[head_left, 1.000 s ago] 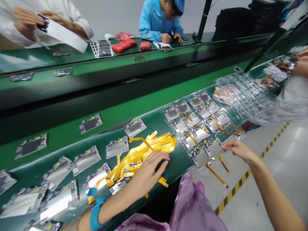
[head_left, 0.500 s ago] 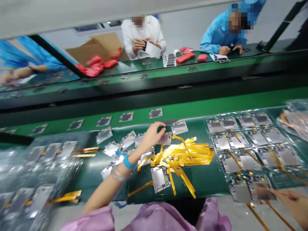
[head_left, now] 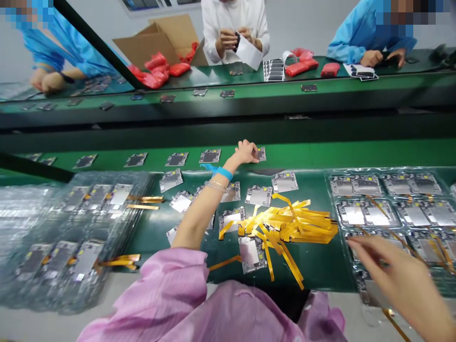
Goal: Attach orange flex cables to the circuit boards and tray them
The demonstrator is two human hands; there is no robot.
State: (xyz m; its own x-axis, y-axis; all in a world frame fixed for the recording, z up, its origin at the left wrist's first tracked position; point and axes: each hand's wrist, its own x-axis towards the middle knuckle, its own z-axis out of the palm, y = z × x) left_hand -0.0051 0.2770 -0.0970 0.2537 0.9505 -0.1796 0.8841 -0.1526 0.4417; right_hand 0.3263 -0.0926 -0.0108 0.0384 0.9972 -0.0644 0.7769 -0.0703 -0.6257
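My left hand (head_left: 246, 152), reaching forward with a blue band at the wrist, has its fingers closed over the edge of a circuit board (head_left: 262, 154) on the green belt. Behind that wrist, several boards with silver plates lie scattered on the bench, one being a silver board (head_left: 259, 195). A pile of yellow ribbon cables (head_left: 285, 223) rests beside them. At the right, my right hand (head_left: 399, 270) hovers over a clear plastic tray (head_left: 331, 209) filled with boards. Its fingers are stretched out and I see nothing held in them; it hides part of the tray's lower boards.
Stacked clear trays (head_left: 138, 190) with boards and yellow cables stand at the left. More boards lie along the green belt (head_left: 320, 154). Across the line, several people work near red bundles (head_left: 156, 69) and a cardboard box (head_left: 146, 47). A dark post (head_left: 99, 42) slants at upper left.
My left hand has moved forward from the loose boards to the belt, where a board now lies under its fingers. My right hand has lifted off the tray's lowest board and moved left. The view has shifted.
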